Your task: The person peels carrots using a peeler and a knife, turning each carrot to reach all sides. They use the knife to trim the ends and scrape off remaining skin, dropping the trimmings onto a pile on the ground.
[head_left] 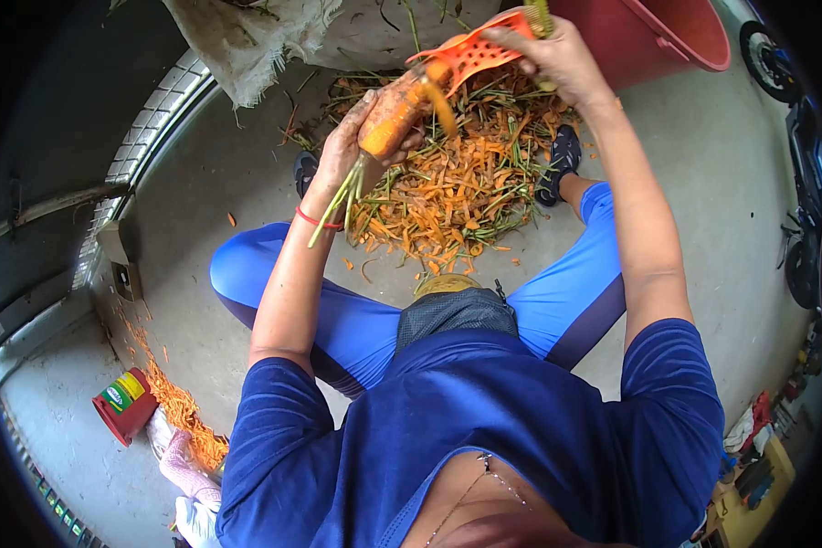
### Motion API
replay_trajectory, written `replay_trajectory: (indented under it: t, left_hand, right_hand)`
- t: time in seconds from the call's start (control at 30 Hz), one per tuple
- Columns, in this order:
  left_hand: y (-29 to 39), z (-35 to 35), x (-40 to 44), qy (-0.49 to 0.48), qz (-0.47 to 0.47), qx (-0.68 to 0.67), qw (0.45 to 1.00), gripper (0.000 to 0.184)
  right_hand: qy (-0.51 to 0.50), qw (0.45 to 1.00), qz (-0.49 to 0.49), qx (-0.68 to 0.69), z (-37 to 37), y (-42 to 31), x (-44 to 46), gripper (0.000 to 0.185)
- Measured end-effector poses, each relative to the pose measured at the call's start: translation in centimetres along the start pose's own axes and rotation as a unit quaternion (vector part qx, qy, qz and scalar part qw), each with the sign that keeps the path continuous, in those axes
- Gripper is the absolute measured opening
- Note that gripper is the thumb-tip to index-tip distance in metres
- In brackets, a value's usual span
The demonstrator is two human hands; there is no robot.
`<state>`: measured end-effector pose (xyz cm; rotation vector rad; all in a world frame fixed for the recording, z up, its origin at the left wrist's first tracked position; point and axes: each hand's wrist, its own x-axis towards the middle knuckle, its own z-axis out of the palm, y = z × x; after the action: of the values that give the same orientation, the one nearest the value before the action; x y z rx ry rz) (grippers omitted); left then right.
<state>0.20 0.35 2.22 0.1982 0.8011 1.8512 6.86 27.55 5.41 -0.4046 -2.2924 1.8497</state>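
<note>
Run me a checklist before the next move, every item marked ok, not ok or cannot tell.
1. Carrot secured: ok; the left hand grips it, green stems hanging over the wrist.
2. Orange peeler in hand: ok; the right hand holds it, its far end at the carrot.
3. Carrot bare of skin: not ok; duller skin shows beside a bright orange stripe.
4. Peel strip free of the carrot: cannot tell; it is blurred.
5. Peelings contained: not ok; they lie loose on the floor.
</note>
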Motion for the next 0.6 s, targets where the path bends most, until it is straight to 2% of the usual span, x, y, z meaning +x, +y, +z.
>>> replay_trajectory:
  t: [0.03,0.07,0.1,0.13,0.2,0.27,0.3,0.33,0.4,0.43,0.53,0.57,0.6]
  left_hand:
    - [-0.2,0.3,0.0,0.007,0.004,-0.019,1.0,0.047]
    - [-0.1,0.3,0.2,0.033,0.007,-0.003,0.999,0.047]
    - [-0.1,0.3,0.1,0.062,0.009,0.011,0.998,0.047]
    - [0.0,0.1,-0.1,0.091,0.012,0.026,0.995,0.048]
    - [0.4,-1.1,-0.1,0.091,0.047,0.042,0.994,0.045]
    - [0.4,-1.4,0.3,0.111,0.084,0.056,0.989,0.043]
    - [0.6,-2.2,0.6,0.043,0.083,0.025,0.995,0.041]
    - [0.4,-2.3,0.6,0.046,0.084,0.015,0.995,0.042]
    - [0.5,-2.1,1.0,0.044,0.089,-0.001,0.995,0.043]
    - [0.4,-2.1,1.2,0.034,0.091,-0.001,0.995,0.045]
    - [-0.1,-2.2,1.5,0.053,0.089,-0.03,0.994,0.046]
    - [-0.1,-2.0,1.4,0.079,0.095,-0.019,0.992,0.045]
    - [0.2,-2.1,1.2,0.047,0.075,-0.006,0.996,0.045]
  right_hand:
    - [0.032,0.999,0.029,0.01,-1.2,0.7,0.4,0.024]
    - [0.043,0.995,0.093,0.009,-2.3,-3.3,-0.3,0.016]
    - [0.101,0.993,0.062,-0.019,-3.7,-2.8,0.1,0.015]
    - [0.17,0.967,-0.136,-0.135,-6.0,1.3,2.4,0.017]
    - [0.227,0.942,-0.127,-0.211,-9.3,3.3,3.3,0.018]
    - [0.202,0.978,-0.002,-0.053,-6.1,-0.5,1.7,0.018]
    - [0.16,0.984,0.065,0.037,-4.1,-2.4,0.9,0.02]
    - [0.154,0.986,0.037,-0.056,-2.8,-1.8,1.5,0.021]
    - [0.17,0.964,-0.191,-0.078,-1.8,1.9,3.5,0.022]
    - [0.167,0.982,0.027,0.084,-0.4,-2.1,1.6,0.022]
    - [0.037,0.996,-0.042,0.067,1.5,-0.4,0.7,0.024]
    - [0.0,0.997,-0.015,0.072,2.6,-0.7,-0.2,0.022]
    - [-0.036,0.996,0.012,0.076,4.0,-1.1,-1.2,0.02]
